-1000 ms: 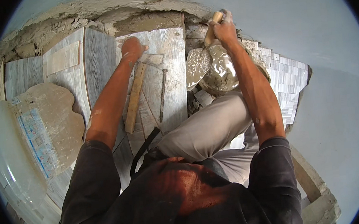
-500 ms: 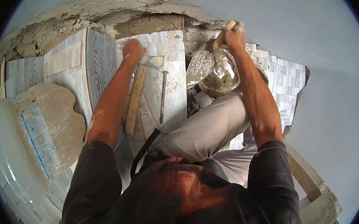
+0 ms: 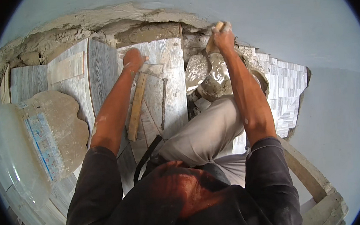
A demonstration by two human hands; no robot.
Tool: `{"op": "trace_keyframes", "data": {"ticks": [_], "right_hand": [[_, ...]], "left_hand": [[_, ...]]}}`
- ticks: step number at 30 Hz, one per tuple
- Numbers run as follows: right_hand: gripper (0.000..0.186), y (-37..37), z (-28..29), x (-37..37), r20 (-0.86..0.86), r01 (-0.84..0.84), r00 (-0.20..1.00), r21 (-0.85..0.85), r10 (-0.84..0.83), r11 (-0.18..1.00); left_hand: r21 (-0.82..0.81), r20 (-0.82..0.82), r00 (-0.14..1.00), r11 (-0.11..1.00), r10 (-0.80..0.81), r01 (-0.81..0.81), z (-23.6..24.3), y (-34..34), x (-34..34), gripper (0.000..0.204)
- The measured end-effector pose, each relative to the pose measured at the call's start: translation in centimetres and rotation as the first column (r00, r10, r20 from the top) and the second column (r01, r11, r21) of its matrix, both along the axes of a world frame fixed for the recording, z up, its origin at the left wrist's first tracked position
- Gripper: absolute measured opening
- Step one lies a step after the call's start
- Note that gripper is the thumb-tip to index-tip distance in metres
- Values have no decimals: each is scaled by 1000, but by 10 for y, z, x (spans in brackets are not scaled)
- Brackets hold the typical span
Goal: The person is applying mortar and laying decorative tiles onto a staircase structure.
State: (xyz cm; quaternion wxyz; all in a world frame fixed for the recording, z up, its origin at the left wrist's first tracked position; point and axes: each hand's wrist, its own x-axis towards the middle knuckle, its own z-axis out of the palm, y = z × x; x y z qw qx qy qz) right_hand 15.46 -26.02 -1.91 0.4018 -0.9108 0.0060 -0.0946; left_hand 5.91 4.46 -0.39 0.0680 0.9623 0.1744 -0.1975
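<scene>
Far left of both grips, a big clear plastic vessel (image 3: 43,144) with a mud-coloured, scalloped end is lying on grey wood-look tiles. Next along, the left hand (image 3: 133,60) is curling into a fist above a pale tile (image 3: 173,77); whether it is gripping anything, I can't tell. Just below that fist, toward the body, a wooden batten (image 3: 137,107) is lying aslant, and right of it a thin metal rod (image 3: 164,103) is running nearly straight away from the body.

Further right, the trowel (image 3: 197,71) is sitting below and left of the right-hand grip, its smeared blade resting at the wet mortar (image 3: 220,80). Its long axis is running obliquely, handle end up in the grip, blade pointing down-left toward the pale tile. The right hand (image 3: 224,35) is closing firmly round the wooden handle. The step in hand seems to be working or scooping mortar; the next move would be calling for a steady wrist and a fairly level blade. Right of the grip, small grey tiles (image 3: 286,91) are lining the wall's foot.
</scene>
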Motion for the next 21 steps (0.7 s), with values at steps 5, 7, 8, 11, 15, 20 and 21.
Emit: {"op": "trace_keyframes", "data": {"ticks": [5, 7, 8, 11, 15, 20, 21], "right_hand": [[47, 13, 20, -5, -5, -19, 1000, 48, 19, 999], [48, 9, 19, -6, -26, 12, 1000, 4, -11, 1000], [48, 2, 16, 0, -13, 14, 1000, 7, -14, 1000], [47, -11, 8, -7, -81, 109, 991, 58, -104, 992], [50, 7, 7, -8, 32, 10, 999, -20, -10, 1000], [56, -44, 25, 4, -171, 296, 946, 106, -276, 949], [57, -70, 26, 7, -159, 373, 923, 142, -351, 917]], "left_hand": [[-7, -19, 1000, 1000, -13, 12, 10, -3, -4, 52], [-25, -22, 1000, 1000, -8, 7, 11, -3, -4, 52], [0, 21, 1000, 1000, -20, 20, 12, -6, -1, 51], [-5, 14, 1000, 1000, -17, 17, 14, -5, 0, 50], [-2, -6, 1000, 1000, 15, -15, 9, -2, -7, 50], [-23, 32, 999, 1000, 1, 0, 5, -4, -6, 49], [-9, 57, 998, 1000, -13, 13, 5, -10, -1, 49]]}}
